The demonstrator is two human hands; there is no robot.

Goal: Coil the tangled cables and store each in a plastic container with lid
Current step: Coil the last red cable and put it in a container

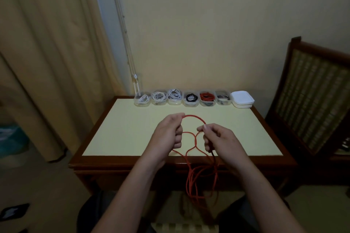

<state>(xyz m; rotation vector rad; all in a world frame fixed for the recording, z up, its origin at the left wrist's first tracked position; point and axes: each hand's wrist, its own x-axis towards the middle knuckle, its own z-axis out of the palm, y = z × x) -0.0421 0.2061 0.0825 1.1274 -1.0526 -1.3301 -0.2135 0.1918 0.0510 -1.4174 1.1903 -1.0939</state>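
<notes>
Tabletop [132,134]: spread beneath both sets of fingers, with its near edge crossed by hanging strands.
Red cable [191,115]: one arc is stretched from fingers to fingers. Two smaller loops are seen just below the fingers, and the remainder is hung past the edge, loose and crossed over itself. Coiling is judged to be barely begun. Each new turn is best laid the same size into one grip, with slack fed up slowly so that the crossings below are shaken out rather than tightened.
Left hand [168,134]: raised over the tabletop, back toward the camera, fingers [179,116] clenched and pinching the arc's end.
Right hand [219,138]: held level with it, fingers [203,128] pinching the other end, a strand trapped under the curled rest.
Containers [191,100]: lined up well beyond the fingers, each seemingly filled and unlidded.
Lids [243,99]: stacked at the row's right end.
</notes>
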